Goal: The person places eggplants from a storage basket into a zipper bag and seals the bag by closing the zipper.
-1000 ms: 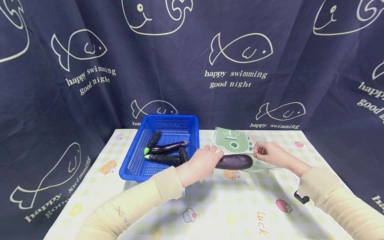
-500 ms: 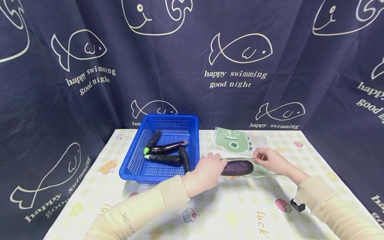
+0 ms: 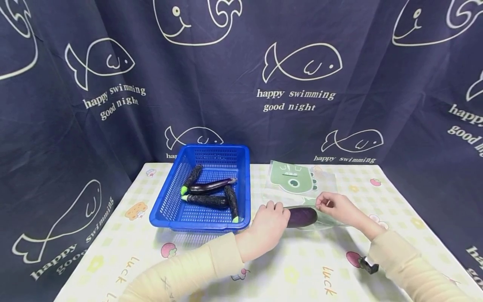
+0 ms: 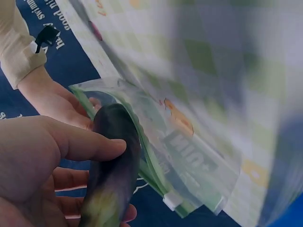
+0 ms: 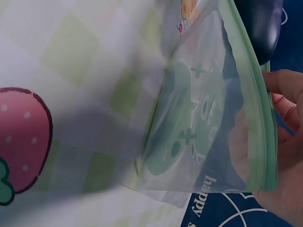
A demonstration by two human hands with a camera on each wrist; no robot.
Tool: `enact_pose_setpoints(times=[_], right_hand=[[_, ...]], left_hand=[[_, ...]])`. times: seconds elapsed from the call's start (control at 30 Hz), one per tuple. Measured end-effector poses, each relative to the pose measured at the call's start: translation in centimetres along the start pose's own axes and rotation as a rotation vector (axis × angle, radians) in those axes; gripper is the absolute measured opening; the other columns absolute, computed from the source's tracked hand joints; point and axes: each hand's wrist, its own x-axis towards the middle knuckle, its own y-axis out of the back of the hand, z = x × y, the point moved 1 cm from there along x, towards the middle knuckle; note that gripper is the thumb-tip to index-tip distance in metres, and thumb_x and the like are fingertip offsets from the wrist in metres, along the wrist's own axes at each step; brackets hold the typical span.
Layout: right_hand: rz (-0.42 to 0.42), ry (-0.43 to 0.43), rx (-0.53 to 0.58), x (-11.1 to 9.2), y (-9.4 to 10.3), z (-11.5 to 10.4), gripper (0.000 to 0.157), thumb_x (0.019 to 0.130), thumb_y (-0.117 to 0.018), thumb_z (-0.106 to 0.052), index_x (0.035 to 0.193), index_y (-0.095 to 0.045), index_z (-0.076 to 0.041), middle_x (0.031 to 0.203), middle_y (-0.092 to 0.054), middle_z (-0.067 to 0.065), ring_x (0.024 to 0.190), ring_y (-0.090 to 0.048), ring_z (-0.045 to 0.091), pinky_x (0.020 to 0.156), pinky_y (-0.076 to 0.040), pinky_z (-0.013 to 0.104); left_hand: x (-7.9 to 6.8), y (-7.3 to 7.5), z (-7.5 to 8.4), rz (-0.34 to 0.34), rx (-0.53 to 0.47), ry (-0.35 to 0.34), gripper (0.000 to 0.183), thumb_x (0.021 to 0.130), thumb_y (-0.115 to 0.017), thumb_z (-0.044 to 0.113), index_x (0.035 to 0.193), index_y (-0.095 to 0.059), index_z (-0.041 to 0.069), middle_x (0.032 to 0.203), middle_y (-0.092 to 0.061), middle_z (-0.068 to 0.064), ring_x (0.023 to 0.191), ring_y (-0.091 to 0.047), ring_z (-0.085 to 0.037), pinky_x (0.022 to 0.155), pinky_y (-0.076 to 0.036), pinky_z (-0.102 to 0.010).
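A dark purple eggplant (image 3: 302, 217) lies in the grip of my left hand (image 3: 268, 230), thumb along one side and fingers round the other in the left wrist view. Its blunt end is at the mouth of a clear zip bag (image 5: 189, 118) with green print and a green zip strip (image 5: 258, 137). My right hand (image 3: 338, 208) pinches the bag's edge by the strip, as the right wrist view shows. A white slider (image 4: 173, 200) sits at the strip's other end. The eggplant's stem end is mostly hidden by my left hand in the head view.
Left of my hands stands a blue plastic basket (image 3: 247, 193) with several eggplants (image 3: 206, 201) inside. Behind my hands, another clear bag (image 3: 293, 178) with a green cartoon print lies flat on the checked tablecloth (image 3: 302, 272). A dark blue curtain (image 3: 234, 92) hangs behind the table.
Both hands have come nearer to me with the eggplant and bag, the left also moving right. The flat bag now shows more fully. An eggplant in the basket is no longer covered by my arm.
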Motion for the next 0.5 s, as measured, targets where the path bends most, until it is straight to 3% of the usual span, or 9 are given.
enact_pose_setpoints(times=[0.13,0.37,0.5], right_hand=[[0.010,0.015,-0.009,-0.2,-0.1,0.0,0.016,0.081,-0.066,-0.003,0.079,-0.061,-0.017,0.071,-0.058,-0.010,0.060,-0.050,0.000,0.058,-0.044,0.022],[0.054,0.061,-0.011,-0.2,-0.3,-0.1,0.016,0.080,-0.067,0.000,0.078,-0.061,-0.015,0.072,-0.059,-0.010,0.063,-0.051,-0.001,0.058,-0.046,0.022],[0.069,0.077,-0.001,-0.1,-0.3,-0.2,0.016,0.080,-0.068,-0.001,0.078,-0.061,-0.015,0.072,-0.059,-0.010,0.064,-0.052,-0.001,0.058,-0.046,0.021]], left_hand=[[0.1,-0.7,0.8,0.026,-0.020,0.013,0.025,0.079,-0.067,0.029,0.098,-0.058,0.017,0.086,-0.052,0.002,0.077,-0.048,-0.014,0.058,-0.042,-0.025],[0.2,-2.0,2.0,0.132,-0.033,0.041,0.017,0.078,-0.066,0.025,0.091,-0.062,0.015,0.078,-0.054,0.002,0.068,-0.048,-0.012,0.049,-0.040,-0.022],[0.4,-2.4,2.8,0.110,-0.045,0.042,0.022,0.077,-0.069,0.027,0.092,-0.061,0.014,0.080,-0.056,0.002,0.068,-0.048,-0.011,0.047,-0.040,-0.021]])
